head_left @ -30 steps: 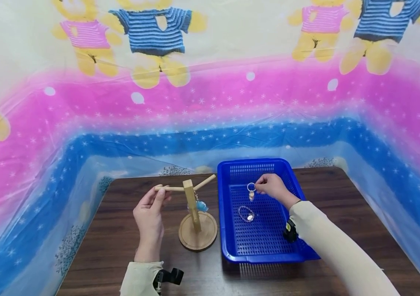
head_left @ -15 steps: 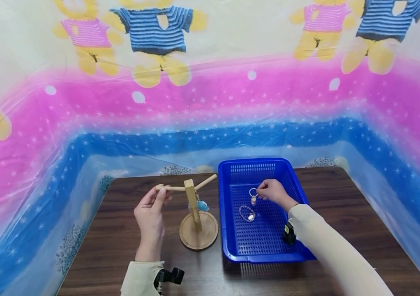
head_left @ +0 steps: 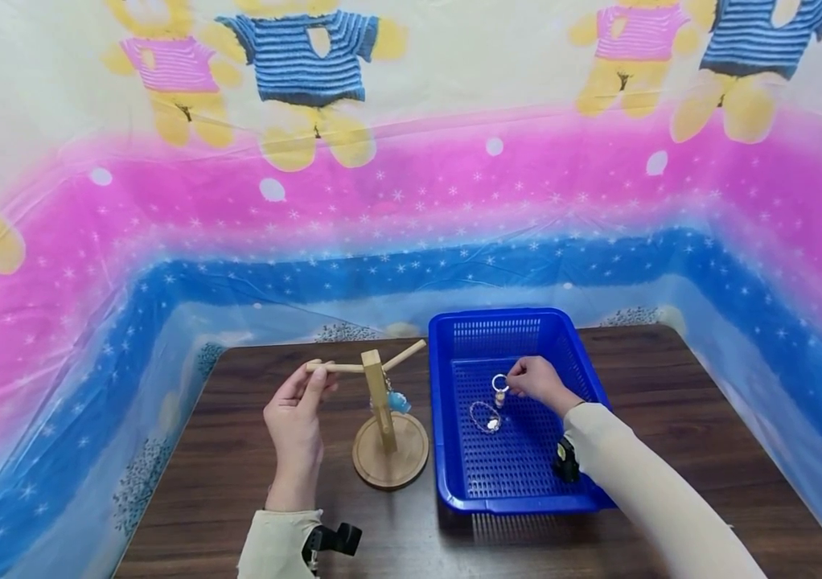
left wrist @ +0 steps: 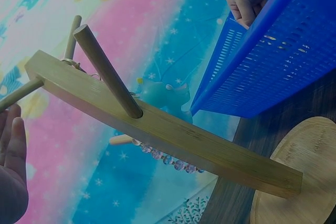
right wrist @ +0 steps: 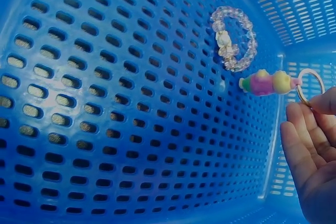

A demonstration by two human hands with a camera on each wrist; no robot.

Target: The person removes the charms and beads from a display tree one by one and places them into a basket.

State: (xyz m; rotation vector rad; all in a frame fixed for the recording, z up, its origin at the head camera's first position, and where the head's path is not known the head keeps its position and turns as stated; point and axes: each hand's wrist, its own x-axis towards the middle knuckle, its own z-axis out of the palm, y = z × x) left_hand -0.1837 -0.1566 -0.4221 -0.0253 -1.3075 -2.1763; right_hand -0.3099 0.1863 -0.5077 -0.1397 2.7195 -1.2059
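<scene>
My left hand grips the end of a peg on the wooden hanging stand, thumb toward me. In the left wrist view, a blue charm hangs behind the post and a beaded bracelet hangs by a lower peg. My right hand is over the blue basket, pinching the metal ring of a keychain between thumb and fingers. Its pink, yellow and green figure charm dangles down. Close by, a clear-bead bracelet lies on the basket floor.
The stand's round base rests on the dark wooden table, just left of the basket. A printed cloth with bears encloses the table's back and sides. Each wrist carries a black camera mount.
My right hand has lowered slightly and shifted a little to the right with the keychain, bringing it nearer the bracelet. The left hand keeps its grip on the peg.
</scene>
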